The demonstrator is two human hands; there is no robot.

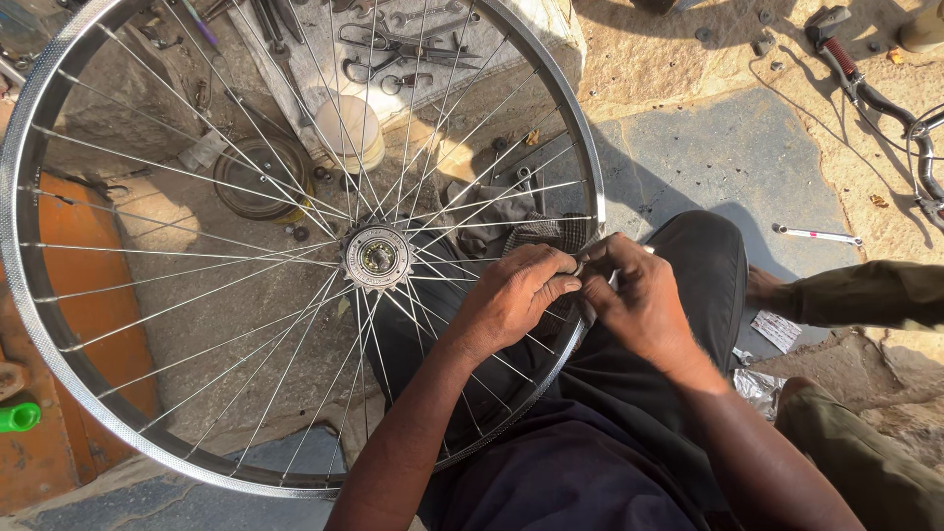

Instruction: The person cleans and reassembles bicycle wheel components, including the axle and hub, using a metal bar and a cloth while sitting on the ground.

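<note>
A bare bicycle wheel with a shiny metal rim and many thin spokes stands upright across my lap. Its hub with a small sprocket sits near the middle of the view. My left hand reaches through the spokes and pinches at the inside of the rim on the right side. My right hand meets it from outside the rim, fingers closed around a small metal tool at a spoke end. The tool is mostly hidden by my fingers.
Behind the wheel lie pliers and spanners on a board, a white tub and a round metal part. A spanner lies on the stone ground at right, near bicycle handlebars. Another person's legs are at right.
</note>
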